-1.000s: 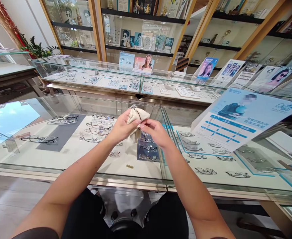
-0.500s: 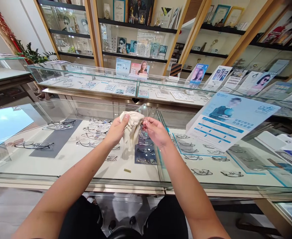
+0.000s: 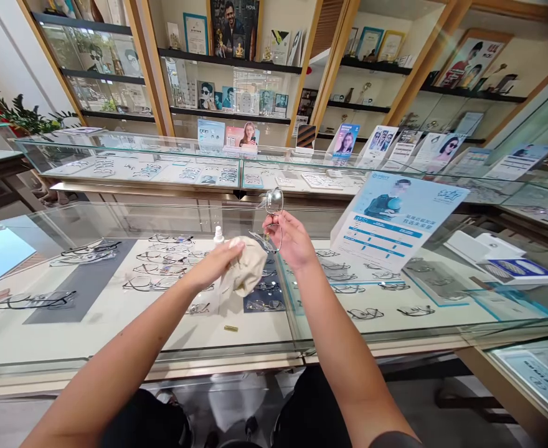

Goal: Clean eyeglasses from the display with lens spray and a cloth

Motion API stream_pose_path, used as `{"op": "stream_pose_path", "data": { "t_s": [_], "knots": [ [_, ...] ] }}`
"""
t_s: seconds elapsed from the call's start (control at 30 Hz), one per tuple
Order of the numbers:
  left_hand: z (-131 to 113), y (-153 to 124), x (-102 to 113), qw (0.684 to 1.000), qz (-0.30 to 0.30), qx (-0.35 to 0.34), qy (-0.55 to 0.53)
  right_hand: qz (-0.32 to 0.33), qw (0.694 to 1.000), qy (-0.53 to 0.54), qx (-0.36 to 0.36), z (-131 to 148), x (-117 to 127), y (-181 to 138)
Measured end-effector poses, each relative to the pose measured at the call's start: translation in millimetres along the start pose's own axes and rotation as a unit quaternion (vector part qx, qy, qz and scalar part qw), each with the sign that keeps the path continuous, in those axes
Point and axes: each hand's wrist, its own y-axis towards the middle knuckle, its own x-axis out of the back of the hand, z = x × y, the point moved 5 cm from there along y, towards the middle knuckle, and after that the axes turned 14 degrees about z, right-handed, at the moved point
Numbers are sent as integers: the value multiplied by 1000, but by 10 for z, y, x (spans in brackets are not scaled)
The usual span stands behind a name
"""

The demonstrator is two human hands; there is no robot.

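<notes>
My right hand (image 3: pixel 292 239) holds a pair of thin-framed glasses (image 3: pixel 273 211) up above the glass display counter (image 3: pixel 115 336), lenses raised toward the far shelves. My left hand (image 3: pixel 218 258) grips a crumpled beige cleaning cloth (image 3: pixel 246 270) just left of and below the glasses, apart from the lenses. A small white spray bottle (image 3: pixel 218 235) stands on the counter top right behind my left hand. Both forearms reach out over the counter's front edge.
Many spectacle frames (image 3: pixel 162 261) lie on trays inside the case. A blue and white leaflet stand (image 3: pixel 395 218) sits on the glass at right, a white case (image 3: pixel 502 261) farther right. A second display counter (image 3: pixel 162 162) and wall shelves (image 3: pixel 236 87) stand behind.
My hands have parted: the right lifted the glasses up and clear of the cloth, the left lowered with the cloth bunched in it. The camera has tilted upward.
</notes>
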Motion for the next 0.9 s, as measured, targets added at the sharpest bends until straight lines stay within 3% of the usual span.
{"op": "stream_pose_path", "data": {
  "t_s": [0.1,0.2,0.4,0.63,0.9],
  "knots": [
    [-111,-33,-108,974,60,-49,212,-11,1000,-19,-3,11,45,10],
    [-214,-77,-150,942,29,-104,319,-16,1000,-15,0,10,79,18],
    [-321,-126,-58,925,-68,-189,322,23,994,109,2,-50,122,31],
    [-457,-215,12,877,-158,-275,360,127,986,90,-52,-88,57,14],
    [-520,-266,20,854,-226,-301,359,146,982,94,-68,-118,29,14]
  ]
}}
